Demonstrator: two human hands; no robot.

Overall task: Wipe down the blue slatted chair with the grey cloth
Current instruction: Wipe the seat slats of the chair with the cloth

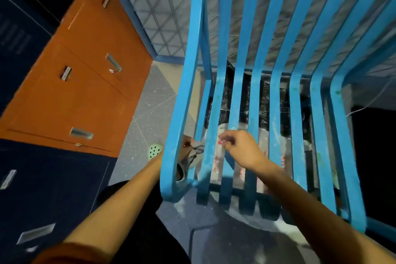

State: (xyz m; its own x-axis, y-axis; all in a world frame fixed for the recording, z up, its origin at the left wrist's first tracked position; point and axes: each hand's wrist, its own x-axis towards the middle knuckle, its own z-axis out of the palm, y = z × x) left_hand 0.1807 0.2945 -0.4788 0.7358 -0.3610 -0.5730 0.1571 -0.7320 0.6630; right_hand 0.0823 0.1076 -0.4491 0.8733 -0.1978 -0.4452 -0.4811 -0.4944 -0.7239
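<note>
Blue slatted chair [275, 83] filling the centre and right, close beneath the camera: backrest slats fanning up to the top edge, seat slats running down toward the viewer, curved left side rail nearest the lockers. Pale dusty smears along the seat slats and front edge. To its left, an orange cabinet [90, 83] with recessed metal handles [81, 133], and below that a bank of dark navy lockers [49, 188] reaching the bottom corner. Behind the backrest, a grey panel [162, 6] with a diamond pattern, set in a blue frame. Underneath, speckled grey floor tiles [147, 109]. Beneath the seat, seen through the gaps, crinkled black plastic [245, 100] farther back and a clear bag with red print [219, 156] nearer the front. Two bare forearms reaching in from the bottom edge, with an orange sleeve [70, 253] at the near end of the left one. Right hand [242, 148] over the seat slats near the front left, knuckles up, fingers curled downward; whether pinching a slat or holding nothing, impossible to tell. Left hand [186, 146] outside and behind the left side rail, largely hidden by it, fingers wrapped round the bunched grey cloth [194, 157], cloth showing in the gap between that rail and the first seat slat. Small green perforated drain cover [154, 151] on the floor just left of the left wrist.
</note>
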